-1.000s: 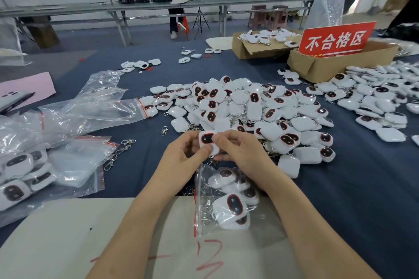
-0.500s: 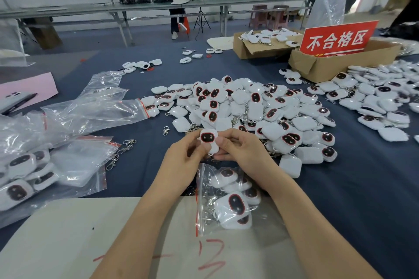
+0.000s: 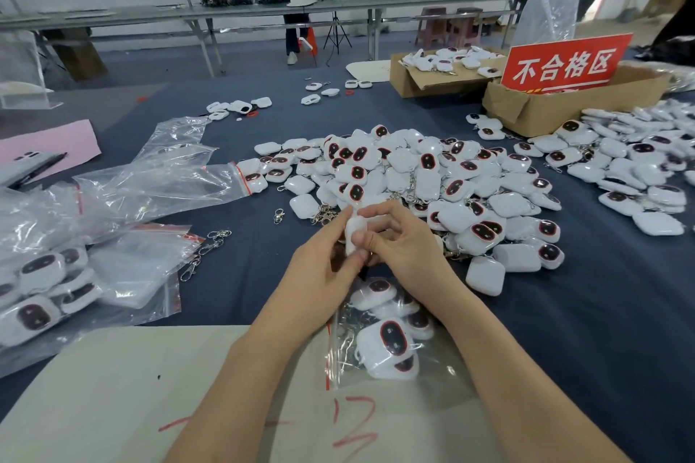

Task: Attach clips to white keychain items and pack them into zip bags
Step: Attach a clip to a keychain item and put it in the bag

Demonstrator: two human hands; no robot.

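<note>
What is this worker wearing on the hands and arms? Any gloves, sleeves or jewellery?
Nothing that shows. The left hand and right hand are bare, with no gloves, rings or finger guards. The left forearm and right forearm are uncovered as far as the picture's bottom edge: no sleeve, cuff, watch or bracelet is in view.

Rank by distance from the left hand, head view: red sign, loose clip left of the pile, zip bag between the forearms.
1. Zip bag, just below the left hand gripping the keychain item.
2. Loose clip, on the cloth, ahead-left.
3. Red sign, far right, in the cardboard box.
</note>
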